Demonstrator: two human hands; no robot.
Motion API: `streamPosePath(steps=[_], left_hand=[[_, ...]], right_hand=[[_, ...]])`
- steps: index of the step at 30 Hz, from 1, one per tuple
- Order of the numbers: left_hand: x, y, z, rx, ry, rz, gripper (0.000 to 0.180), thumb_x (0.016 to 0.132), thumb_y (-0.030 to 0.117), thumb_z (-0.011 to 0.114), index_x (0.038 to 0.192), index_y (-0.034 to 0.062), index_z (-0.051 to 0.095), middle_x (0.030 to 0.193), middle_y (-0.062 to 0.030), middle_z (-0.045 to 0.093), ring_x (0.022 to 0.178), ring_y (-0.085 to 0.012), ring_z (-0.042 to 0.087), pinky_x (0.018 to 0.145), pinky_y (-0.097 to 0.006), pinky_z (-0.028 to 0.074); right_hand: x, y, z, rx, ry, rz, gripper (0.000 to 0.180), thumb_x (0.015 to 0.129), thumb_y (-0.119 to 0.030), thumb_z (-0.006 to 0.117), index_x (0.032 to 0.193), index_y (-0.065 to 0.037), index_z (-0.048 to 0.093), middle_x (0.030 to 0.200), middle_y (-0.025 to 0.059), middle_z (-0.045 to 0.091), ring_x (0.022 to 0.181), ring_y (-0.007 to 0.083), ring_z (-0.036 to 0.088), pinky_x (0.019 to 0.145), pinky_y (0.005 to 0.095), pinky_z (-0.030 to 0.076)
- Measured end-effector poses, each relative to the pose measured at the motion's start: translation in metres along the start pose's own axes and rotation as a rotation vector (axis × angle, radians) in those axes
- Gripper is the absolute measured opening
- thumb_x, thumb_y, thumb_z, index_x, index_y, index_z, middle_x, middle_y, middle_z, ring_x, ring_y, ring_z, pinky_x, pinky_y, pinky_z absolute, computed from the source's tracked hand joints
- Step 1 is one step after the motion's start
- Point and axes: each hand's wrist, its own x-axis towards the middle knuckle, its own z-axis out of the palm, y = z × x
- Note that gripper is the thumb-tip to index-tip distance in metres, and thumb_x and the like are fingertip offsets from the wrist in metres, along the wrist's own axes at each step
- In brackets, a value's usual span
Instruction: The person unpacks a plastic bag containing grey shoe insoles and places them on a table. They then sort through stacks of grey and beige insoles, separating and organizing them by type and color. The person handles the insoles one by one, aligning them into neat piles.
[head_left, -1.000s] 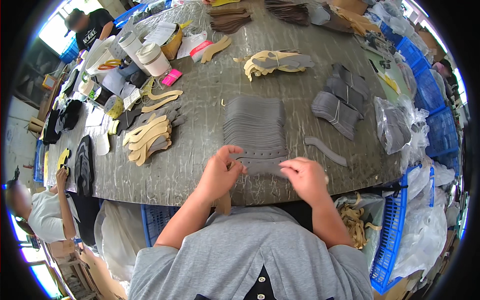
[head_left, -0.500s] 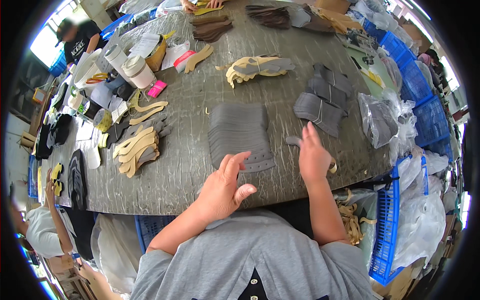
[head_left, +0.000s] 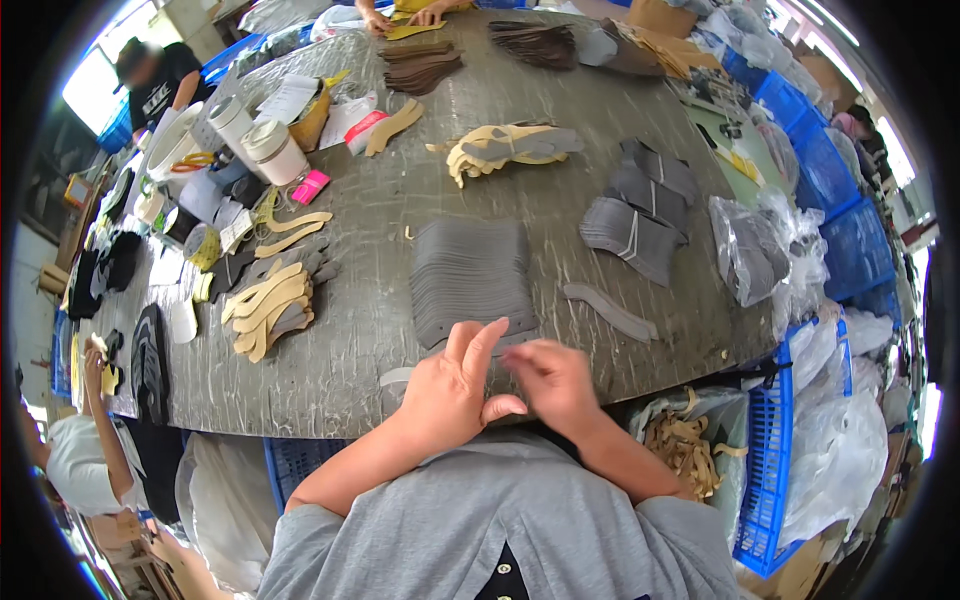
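Note:
My left hand is held over the table's near edge, fingers stretched and thumb apart, just below a stack of grey curved pieces. The end of a grey strip shows beside this hand; the rest is hidden. Close by on the right, my right hand has bent fingers blurred by motion, so whether something is in them cannot be made out. A single curved grey piece lies on the table, right of the stack. Further right sit tied bundles of grey pieces.
A tan-and-grey bundle lies beyond the stack, and tan curved pieces lie to the left. Blue crates stand at right. White containers crowd the far left. Another person's hands work across the table.
My right hand has left the curved grey piece, which now lies uncovered, and moved left and nearer to my left hand. The left hand has shifted only slightly.

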Motion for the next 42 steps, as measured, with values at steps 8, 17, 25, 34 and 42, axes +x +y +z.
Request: streamPosePath(steps=[8, 17, 25, 34, 42], left_hand=[[0.001, -0.001, 0.005, 0.096, 0.068, 0.173, 0.097, 0.072, 0.068, 0.057, 0.142, 0.0033, 0.038, 0.109, -0.0150, 0.051, 0.076, -0.0265, 0.063, 0.058, -0.036, 0.055], [0.002, -0.007, 0.005, 0.061, 0.020, 0.201, 0.103, 0.070, 0.071, 0.058, 0.144, 0.0034, 0.032, 0.115, -0.0180, 0.050, 0.075, -0.0303, 0.063, 0.057, -0.038, 0.054], [0.005, -0.009, -0.009, -0.282, 0.015, 0.160, 0.091, 0.082, 0.065, 0.056, 0.143, 0.0019, 0.032, 0.126, -0.0215, 0.046, 0.080, -0.0319, 0.064, 0.064, -0.038, 0.055], [0.005, -0.011, -0.020, -0.904, -0.070, -0.248, 0.034, 0.101, 0.022, 0.046, 0.123, -0.0028, 0.055, 0.120, -0.0106, 0.056, 0.075, -0.0142, 0.055, 0.065, -0.028, 0.049], [0.018, -0.003, -0.026, -0.324, 0.161, 0.063, 0.036, 0.083, -0.010, 0.060, 0.115, 0.0044, 0.062, 0.111, -0.0106, 0.059, 0.073, -0.0166, 0.063, 0.061, -0.027, 0.050]], right_hand=[[0.016, -0.019, 0.011, 0.437, -0.286, 0.286, 0.012, 0.088, -0.011, 0.065, 0.095, -0.003, 0.070, 0.075, 0.0073, 0.069, 0.067, 0.0113, 0.061, 0.061, 0.0283, 0.047], [0.020, -0.019, 0.006, 0.496, -0.361, 0.398, 0.012, 0.084, -0.007, 0.069, 0.095, -0.002, 0.070, 0.081, 0.0048, 0.071, 0.071, 0.0094, 0.063, 0.062, 0.0267, 0.049], [0.018, -0.014, 0.015, 0.864, -0.344, 0.621, 0.011, 0.082, -0.008, 0.074, 0.087, 0.000, 0.069, 0.077, 0.0037, 0.066, 0.062, 0.0059, 0.058, 0.052, 0.0200, 0.044], [0.019, -0.024, 0.012, 1.008, -0.381, 0.617, 0.002, 0.084, -0.001, 0.068, 0.086, 0.000, 0.067, 0.073, 0.0041, 0.062, 0.058, 0.0050, 0.053, 0.049, 0.0195, 0.039], [0.017, -0.023, 0.008, 1.226, -0.304, 0.611, 0.006, 0.095, -0.008, 0.049, 0.096, -0.006, 0.055, 0.073, -0.0027, 0.046, 0.059, 0.0041, 0.041, 0.050, 0.0212, 0.035]])
